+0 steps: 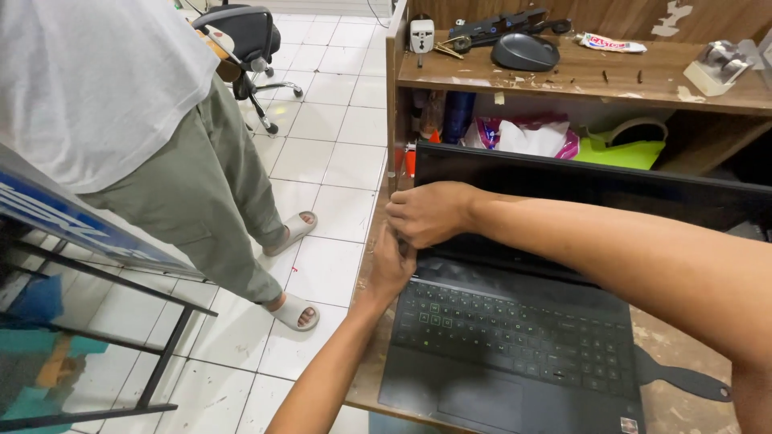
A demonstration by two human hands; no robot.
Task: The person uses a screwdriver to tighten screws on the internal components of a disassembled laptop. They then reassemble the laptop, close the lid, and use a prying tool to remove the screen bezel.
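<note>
Working at the left hinge corner of the open black laptop (515, 321), centre frame: left hand (392, 269) and right hand (426, 213) pressed together, fingers curled, apparently prying; steady, careful leverage needed next.

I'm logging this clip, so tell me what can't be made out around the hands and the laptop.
- Head view: the right hand covers the laptop hinge corner, hiding any small part there.
- The left hand has its fingertips tucked under the right hand.
- The laptop screen is seen nearly edge-on, its face unreadable.
- The standing person is cut off by the top edge.
</note>
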